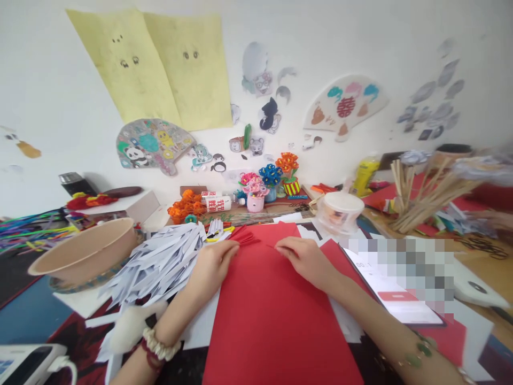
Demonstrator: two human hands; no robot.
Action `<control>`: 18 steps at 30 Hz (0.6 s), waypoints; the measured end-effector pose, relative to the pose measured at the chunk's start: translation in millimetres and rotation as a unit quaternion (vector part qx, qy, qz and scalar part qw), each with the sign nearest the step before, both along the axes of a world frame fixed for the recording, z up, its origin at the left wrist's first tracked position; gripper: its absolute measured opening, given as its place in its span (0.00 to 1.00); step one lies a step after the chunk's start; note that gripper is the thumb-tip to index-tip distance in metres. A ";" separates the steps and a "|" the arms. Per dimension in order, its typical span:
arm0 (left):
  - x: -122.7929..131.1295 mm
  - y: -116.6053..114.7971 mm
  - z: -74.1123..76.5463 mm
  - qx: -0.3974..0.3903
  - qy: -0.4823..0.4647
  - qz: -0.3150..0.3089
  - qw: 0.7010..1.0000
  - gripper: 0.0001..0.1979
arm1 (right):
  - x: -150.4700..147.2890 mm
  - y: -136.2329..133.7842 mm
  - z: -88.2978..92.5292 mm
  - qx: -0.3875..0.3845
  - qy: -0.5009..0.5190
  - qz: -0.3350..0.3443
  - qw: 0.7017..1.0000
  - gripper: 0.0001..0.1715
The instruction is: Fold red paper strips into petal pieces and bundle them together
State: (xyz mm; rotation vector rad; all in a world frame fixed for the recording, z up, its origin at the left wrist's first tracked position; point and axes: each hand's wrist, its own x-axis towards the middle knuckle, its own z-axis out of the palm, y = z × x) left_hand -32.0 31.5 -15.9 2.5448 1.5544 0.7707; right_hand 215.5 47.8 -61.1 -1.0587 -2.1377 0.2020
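Pinched in my left hand (pixel 212 262) is a small bunch of folded red paper strips (pixel 247 237), fanned out toward the right. My right hand (pixel 308 263) is closed in a pinch a short way to the right, and a thin red sliver of paper (pixel 270 246) seems to stick out from its fingertips. Both hands hover over a large red paper sheet (pixel 276 326). To the left of my left hand lies a big heap of folded white paper strips (pixel 160 256).
A beige bowl (pixel 84 251) stands at the left. Flower pots (pixel 255 202), a clear round tub (pixel 340 211) and orange flowers (pixel 188 207) line the back. At the right lie a lit phone (pixel 401 305) and a bundle of wooden sticks (pixel 420 198). Another person's hand (pixel 495 220) shows at far right.
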 end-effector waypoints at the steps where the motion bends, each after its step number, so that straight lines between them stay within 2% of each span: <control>1: -2.6 5.5 1.9 0.014 0.006 0.024 1.000 0.15 | 1.7 2.4 -0.8 0.000 -0.003 -0.019 1.000 0.14; 4: -8.0 19.2 7.3 0.034 0.041 0.076 0.996 0.14 | 4.3 6.2 -2.2 -0.001 -0.019 -0.072 0.997 0.15; 7: -7.7 23.1 14.1 0.041 0.095 0.091 0.990 0.12 | 4.2 5.8 -0.7 0.000 -0.037 -0.117 0.992 0.14; 10: 3.0 19.9 22.9 0.052 0.138 0.100 0.984 0.13 | 4.8 5.1 1.8 -0.002 -0.044 -0.187 0.981 0.14; 14: 42.0 19.5 24.5 0.028 0.183 0.057 0.981 0.11 | 8.9 6.3 2.2 -0.011 -0.041 -0.286 0.957 0.14; 16: 69.1 23.7 16.9 0.008 0.195 0.046 0.980 0.10 | 10.8 6.6 1.5 -0.013 -0.040 -0.315 0.948 0.14; 18: 94.6 30.7 6.5 -0.010 0.197 0.052 0.979 0.13 | 11.7 6.6 0.7 -0.014 -0.043 -0.330 0.943 0.14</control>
